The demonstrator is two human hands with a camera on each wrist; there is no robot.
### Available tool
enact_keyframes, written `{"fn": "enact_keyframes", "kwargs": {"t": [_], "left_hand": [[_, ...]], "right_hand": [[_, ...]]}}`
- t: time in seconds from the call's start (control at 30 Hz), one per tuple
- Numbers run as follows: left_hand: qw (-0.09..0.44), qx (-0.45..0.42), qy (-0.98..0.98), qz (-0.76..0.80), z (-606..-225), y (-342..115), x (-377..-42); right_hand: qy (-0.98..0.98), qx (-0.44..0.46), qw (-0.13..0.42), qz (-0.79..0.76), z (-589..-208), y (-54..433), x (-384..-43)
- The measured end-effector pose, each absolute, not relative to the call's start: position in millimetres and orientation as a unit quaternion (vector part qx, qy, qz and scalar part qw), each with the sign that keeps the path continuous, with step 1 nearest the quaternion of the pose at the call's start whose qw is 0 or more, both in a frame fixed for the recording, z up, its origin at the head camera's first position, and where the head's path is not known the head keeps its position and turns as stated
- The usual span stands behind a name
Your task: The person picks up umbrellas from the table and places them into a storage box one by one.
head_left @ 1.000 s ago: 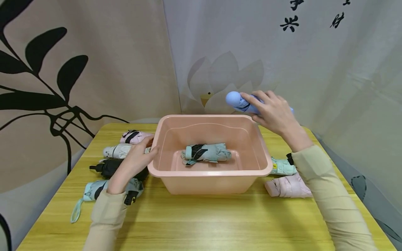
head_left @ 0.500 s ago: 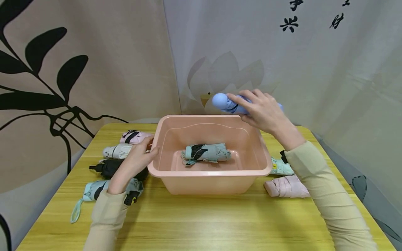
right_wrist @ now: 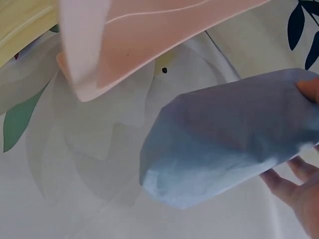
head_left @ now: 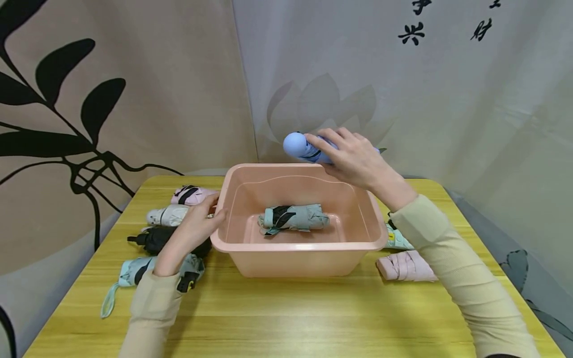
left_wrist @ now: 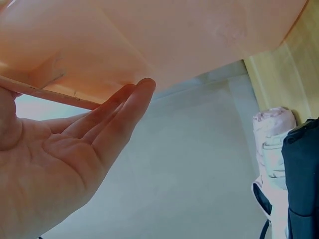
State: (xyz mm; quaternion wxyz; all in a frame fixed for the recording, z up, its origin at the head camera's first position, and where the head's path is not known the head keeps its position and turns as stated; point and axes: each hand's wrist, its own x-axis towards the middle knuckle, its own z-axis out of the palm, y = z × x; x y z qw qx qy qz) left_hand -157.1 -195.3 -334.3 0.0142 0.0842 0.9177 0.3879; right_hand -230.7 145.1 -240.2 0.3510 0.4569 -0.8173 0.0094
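Observation:
My right hand (head_left: 353,156) grips a folded blue umbrella (head_left: 296,145), held sideways over the back rim of a pink plastic tub (head_left: 295,247). Its rounded handle end points left; in the right wrist view the wrapped blue canopy (right_wrist: 224,139) fills much of the frame. Inside the tub lies a folded grey-green umbrella (head_left: 302,218) with a black strap. My left hand (head_left: 197,226) holds the tub's left rim, thumb over the edge, while in the left wrist view its fingers (left_wrist: 127,112) lie along the outer wall.
Left of the tub lie folded umbrellas: pink (head_left: 197,195), white (head_left: 167,216), black (head_left: 156,239) and pale blue (head_left: 133,271) with a wrist loop. On the right are a mint one (head_left: 397,239), partly behind my sleeve, and a pink one (head_left: 407,266). A printed curtain hangs behind the table (head_left: 291,318).
My right hand has carried the blue umbrella leftward, from the tub's back right corner to above the back rim. The left hand and the tub have stayed put.

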Motion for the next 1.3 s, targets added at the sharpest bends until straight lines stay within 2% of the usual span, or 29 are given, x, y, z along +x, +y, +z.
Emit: {"fn": "enact_keyframes", "kwargs": {"t": [0.17,0.4,0.63,0.87,1.13,1.3], "left_hand": [[0.016,0.082,0.918,0.387,-334,-195,-157],[0.016,0.081,0.918,0.387,-332,-195,-157],[0.023,0.073,0.919,0.386,-329,-194,-158],[0.025,0.069,0.919,0.386,-327,-194,-157],[0.028,0.070,0.918,0.390,-327,-194,-158],[0.028,0.071,0.917,0.391,-327,-193,-158]], "right_hand": [[-0.815,0.465,0.345,-0.009,-242,134,-230],[-0.826,0.476,0.301,-0.033,-247,118,-229],[-0.811,0.493,0.313,-0.039,-252,107,-232],[-0.816,0.493,0.299,-0.031,-252,101,-231],[-0.836,0.493,0.238,-0.032,-256,95,-230],[-0.841,0.492,0.222,-0.036,-260,93,-230]]}}
